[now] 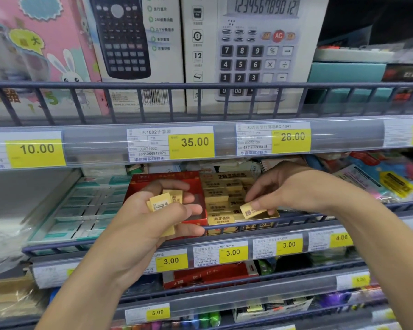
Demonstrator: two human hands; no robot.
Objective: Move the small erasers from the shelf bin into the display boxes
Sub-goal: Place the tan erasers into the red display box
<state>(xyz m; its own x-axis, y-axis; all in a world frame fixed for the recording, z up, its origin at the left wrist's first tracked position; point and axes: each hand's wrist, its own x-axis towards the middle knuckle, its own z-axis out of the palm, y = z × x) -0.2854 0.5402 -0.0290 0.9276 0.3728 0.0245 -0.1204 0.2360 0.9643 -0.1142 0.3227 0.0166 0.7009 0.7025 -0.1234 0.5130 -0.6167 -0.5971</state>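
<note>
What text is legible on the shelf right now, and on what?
"35.00", "1882": price tag under the black calculator box.
"28.00", "EC-1841": price tag under the white calculator box.
"10.00": left tag.
"2B": eraser pinched in the right hand.
"3.00": lower tags.
Fine print: blurred.

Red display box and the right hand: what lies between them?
In the head view, the yellow display box, stacked with erasers, lies between the red display box and the right hand.

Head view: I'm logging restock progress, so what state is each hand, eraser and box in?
Left hand: holds several erasers.
Right hand: pinches one eraser over the yellow box.
Yellow box: open, nearly full of erasers.
Red box: open, contents mostly hidden.
</note>
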